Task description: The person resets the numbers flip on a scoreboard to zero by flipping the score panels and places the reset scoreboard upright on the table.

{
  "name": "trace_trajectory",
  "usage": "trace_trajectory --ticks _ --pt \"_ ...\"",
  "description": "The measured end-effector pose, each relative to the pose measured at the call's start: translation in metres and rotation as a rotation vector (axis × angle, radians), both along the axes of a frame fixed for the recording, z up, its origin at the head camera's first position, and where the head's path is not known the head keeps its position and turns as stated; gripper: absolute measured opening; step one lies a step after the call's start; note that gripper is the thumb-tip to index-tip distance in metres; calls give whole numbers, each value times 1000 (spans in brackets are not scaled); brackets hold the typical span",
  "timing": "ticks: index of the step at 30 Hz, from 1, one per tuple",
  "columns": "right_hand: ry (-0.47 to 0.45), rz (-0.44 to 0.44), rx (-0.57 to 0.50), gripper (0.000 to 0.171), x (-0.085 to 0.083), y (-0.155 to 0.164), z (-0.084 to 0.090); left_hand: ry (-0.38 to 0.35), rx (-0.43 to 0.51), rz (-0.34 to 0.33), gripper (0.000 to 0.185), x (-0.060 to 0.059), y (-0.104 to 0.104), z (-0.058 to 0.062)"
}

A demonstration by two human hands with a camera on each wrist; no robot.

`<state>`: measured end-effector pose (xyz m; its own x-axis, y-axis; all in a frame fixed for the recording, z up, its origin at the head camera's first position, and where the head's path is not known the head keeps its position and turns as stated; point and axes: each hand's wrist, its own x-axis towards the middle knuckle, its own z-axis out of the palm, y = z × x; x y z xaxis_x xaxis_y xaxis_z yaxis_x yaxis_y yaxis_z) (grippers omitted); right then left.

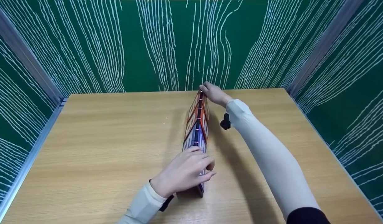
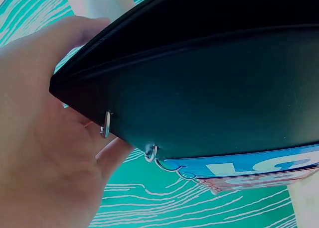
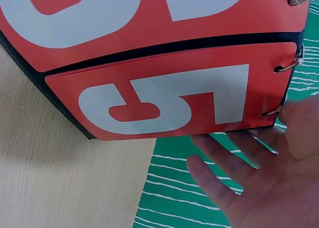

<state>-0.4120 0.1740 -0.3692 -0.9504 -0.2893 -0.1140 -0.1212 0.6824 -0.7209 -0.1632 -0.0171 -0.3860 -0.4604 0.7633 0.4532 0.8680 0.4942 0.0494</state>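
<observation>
A: What does the person wear?
B: Long cream sleeves on both arms, dark cloth at the right upper arm [image 1: 306, 215], and a black strap at each wrist.

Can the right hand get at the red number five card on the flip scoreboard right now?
Probably yes: the right hand is at the scoreboard's far end, fingers open just past the red five card, with nothing between.
</observation>
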Motion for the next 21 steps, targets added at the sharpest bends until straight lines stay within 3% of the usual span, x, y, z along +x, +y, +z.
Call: trace_trajectory --ticks 10,16,21 --pt "19 11 -4 41 -1 2 0 9 71 14 11 -3 -2 7" --pt "6 10 -5 42 -1 1 0 -98 123 31 13 -4 -8 11" --pt "19 12 0 37 -2 -2 -2 -234 176 43 15 -10 -17 12"
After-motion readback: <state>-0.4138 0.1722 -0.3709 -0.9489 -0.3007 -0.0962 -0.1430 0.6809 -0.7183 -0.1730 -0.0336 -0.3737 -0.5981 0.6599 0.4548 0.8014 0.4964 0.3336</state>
